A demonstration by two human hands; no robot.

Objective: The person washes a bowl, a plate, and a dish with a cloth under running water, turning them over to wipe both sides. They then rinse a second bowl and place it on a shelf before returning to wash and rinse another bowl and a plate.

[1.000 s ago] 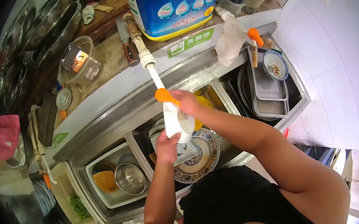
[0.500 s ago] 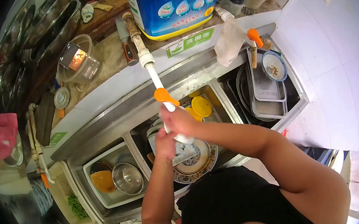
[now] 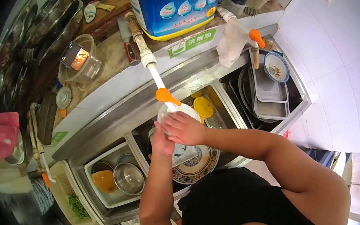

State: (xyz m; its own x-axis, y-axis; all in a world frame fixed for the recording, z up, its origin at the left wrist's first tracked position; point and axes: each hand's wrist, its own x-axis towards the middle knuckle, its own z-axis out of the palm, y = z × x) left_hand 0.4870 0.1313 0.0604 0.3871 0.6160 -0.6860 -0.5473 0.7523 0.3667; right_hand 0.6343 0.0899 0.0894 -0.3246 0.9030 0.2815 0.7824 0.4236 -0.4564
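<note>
A white dish [image 3: 189, 111] is under the tap, over the middle sink basin, its rim showing beyond my hands. My left hand [image 3: 162, 140] is closed at the dish's near left side, thumb up. Across the dish lies my right hand [image 3: 186, 127], its fingers stretched out towards the tap and covering much of the surface. The white tap [image 3: 157, 77] with an orange handle [image 3: 167, 97] ends just above my fingers. Below my hands are a pale rectangular piece [image 3: 184, 153] and a large patterned plate [image 3: 204, 165]. A yellow round item [image 3: 204, 106] sits at the basin's far side.
A left tub [image 3: 106, 202] holds a steel bowl [image 3: 128, 178] and an orange one. The right basin has metal trays [image 3: 273, 110] and a patterned bowl [image 3: 276, 67]. On the ledge stand a blue detergent jug [image 3: 178, 17], a knife [image 3: 128, 43] and a phone [image 3: 75, 56] in a plastic tub.
The white dish has turned from nearly edge-on to showing its round rim beyond the hands. My right hand has moved slightly down and flattened over it; my left hand has shifted a little left.
</note>
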